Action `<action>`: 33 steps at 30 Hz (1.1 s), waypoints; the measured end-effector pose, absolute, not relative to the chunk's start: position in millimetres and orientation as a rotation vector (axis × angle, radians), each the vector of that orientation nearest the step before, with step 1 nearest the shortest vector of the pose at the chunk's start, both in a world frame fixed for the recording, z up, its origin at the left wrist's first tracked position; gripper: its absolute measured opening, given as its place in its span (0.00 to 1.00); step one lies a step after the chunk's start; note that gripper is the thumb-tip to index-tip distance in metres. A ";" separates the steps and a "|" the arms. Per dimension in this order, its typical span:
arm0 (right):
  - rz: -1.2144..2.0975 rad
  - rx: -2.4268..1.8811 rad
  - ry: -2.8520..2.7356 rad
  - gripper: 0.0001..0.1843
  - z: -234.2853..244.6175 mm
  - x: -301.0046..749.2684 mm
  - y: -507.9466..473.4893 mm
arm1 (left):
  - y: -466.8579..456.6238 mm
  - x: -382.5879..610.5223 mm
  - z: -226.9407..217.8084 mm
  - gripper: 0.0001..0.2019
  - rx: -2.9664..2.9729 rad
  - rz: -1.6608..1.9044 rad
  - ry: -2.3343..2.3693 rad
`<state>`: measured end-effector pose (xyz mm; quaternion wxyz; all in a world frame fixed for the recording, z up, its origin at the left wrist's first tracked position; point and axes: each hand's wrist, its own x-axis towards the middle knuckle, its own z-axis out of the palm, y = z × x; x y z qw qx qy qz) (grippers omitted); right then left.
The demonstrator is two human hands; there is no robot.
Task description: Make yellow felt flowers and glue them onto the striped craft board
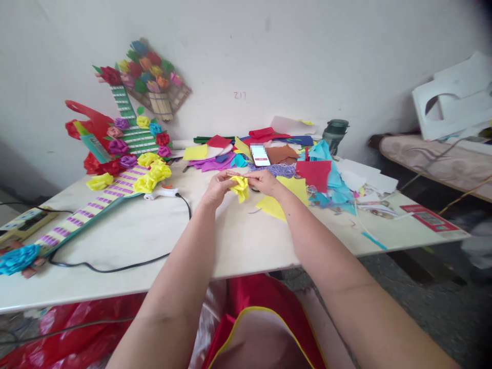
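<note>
Over the middle of the white table, a yellow paper flower (241,190) is between my two hands. My left hand (218,187) grips it from the left side with bent fingers. From the right, my right hand (265,182) pinches at its upper edge; the exact hold of the fingertips is blurred. A flat yellow paper sheet (282,200) lies on the table beside and under my right wrist. Several finished yellow paper flowers (154,173) sit to the left, near a white glue gun (161,193) with a black cord.
A phone (260,155) leans among coloured paper pieces at the back. A guitar-shaped craft (86,207) with paper flowers fills the table's left. A dark green bottle (335,136) stands at the back right, near blue scraps (338,185). The table's front edge (246,271) runs below my forearms.
</note>
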<state>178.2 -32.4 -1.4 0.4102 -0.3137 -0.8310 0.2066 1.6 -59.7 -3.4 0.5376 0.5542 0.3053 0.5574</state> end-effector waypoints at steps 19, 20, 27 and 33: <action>0.170 -0.866 -2.015 0.15 1.5 169.7 -38.0 | -56.4 3.1 -6.0 0.12 1.232 1.353 0.727; 0.157 -0.870 -2.017 0.15 1.6 169.4 -38.6 | -56.2 3.1 -6.3 0.12 1.228 1.355 0.725; 0.114 -0.850 -2.022 0.16 0.9 169.6 -39.8 | -57.1 4.0 -5.3 0.11 1.233 1.384 0.717; 0.209 -0.830 -2.040 0.15 1.0 177.1 -32.8 | -59.2 6.8 -2.9 0.14 1.346 1.407 0.727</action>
